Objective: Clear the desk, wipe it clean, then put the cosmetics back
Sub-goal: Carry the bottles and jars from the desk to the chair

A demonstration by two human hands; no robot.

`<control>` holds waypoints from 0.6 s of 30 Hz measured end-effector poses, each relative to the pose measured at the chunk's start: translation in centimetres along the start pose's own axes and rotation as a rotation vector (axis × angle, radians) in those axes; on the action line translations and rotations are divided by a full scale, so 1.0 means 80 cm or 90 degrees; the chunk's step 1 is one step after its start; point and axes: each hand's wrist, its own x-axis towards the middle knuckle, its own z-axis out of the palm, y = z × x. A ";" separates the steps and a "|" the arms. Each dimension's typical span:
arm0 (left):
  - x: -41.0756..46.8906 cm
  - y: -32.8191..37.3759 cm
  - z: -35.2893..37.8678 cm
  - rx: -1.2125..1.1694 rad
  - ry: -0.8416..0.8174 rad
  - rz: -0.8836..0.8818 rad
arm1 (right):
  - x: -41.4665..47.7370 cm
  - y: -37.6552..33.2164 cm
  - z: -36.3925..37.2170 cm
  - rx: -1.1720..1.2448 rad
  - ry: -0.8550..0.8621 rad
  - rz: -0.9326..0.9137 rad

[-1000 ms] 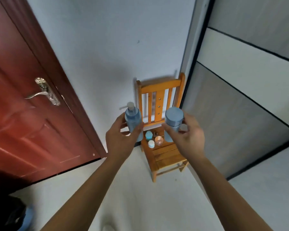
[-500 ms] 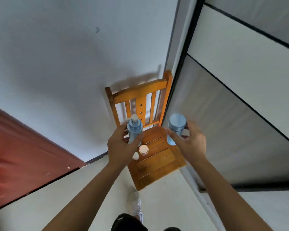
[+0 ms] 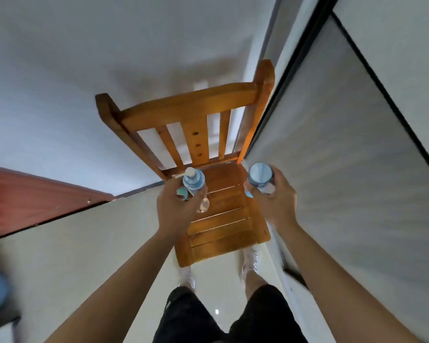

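Both hands, left hand [image 3: 177,209] and right hand [image 3: 276,201], grip blue bottles above chair [image 3: 223,219].

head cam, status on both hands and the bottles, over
Left hand grips pump bottle, right hand grips capped bottle. Both held over chair seat. Teal jar and pale jar sit under the left hand.

home interior, wooden chair [image 3: 218,219], red door [image 3: 22,194]
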 end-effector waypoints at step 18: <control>0.142 -0.220 0.198 0.235 -0.067 -0.083 | 0.167 0.181 0.207 -0.111 -0.231 -0.136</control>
